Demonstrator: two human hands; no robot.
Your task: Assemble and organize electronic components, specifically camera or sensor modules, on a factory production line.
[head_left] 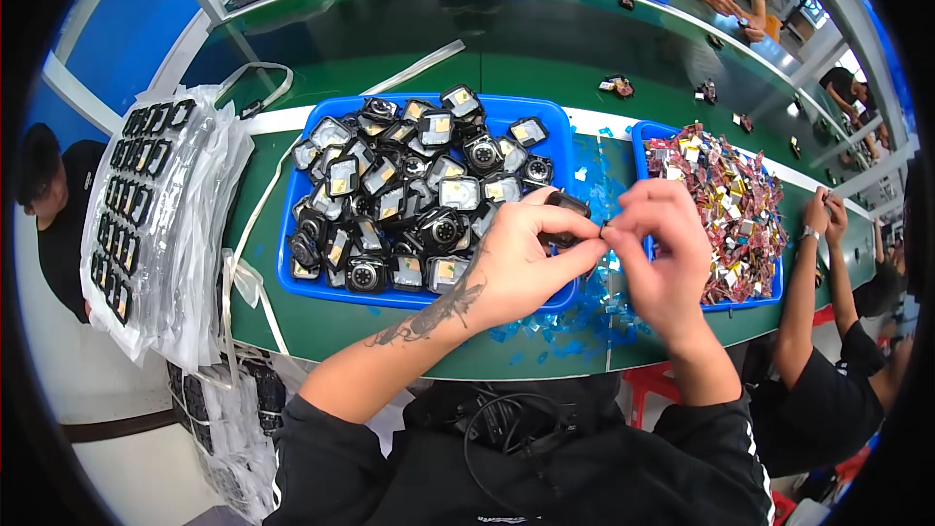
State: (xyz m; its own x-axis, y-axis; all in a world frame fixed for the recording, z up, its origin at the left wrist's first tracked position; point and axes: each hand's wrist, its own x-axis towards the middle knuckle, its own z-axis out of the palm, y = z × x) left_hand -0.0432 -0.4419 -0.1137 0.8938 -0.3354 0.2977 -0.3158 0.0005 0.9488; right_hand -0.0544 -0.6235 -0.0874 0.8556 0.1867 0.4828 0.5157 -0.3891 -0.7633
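Between the two blue bins, both my hands meet over the green bench. My left hand [521, 258] is closed around a black smartwatch case [567, 206], partly hidden by the fingers. My right hand [672, 248] comes in from the right, thumb and forefinger pinched together at the left fingertips beside the case. Whatever sits in that pinch is too small to make out. The left blue bin [563, 136] is heaped with black watch cases [365, 273]. In the right blue bin [640, 148] lies a pile of small red, yellow and silver electronic parts [730, 214].
Scraps of blue film [545, 333] litter the bench around my hands. Clear plastic trays of watch cases [136, 200] are stacked at the left. A dark conveyor belt [545, 49] carries small part clusters [617, 86] beyond the bins. Co-workers' arms [804, 282] reach in at the right.
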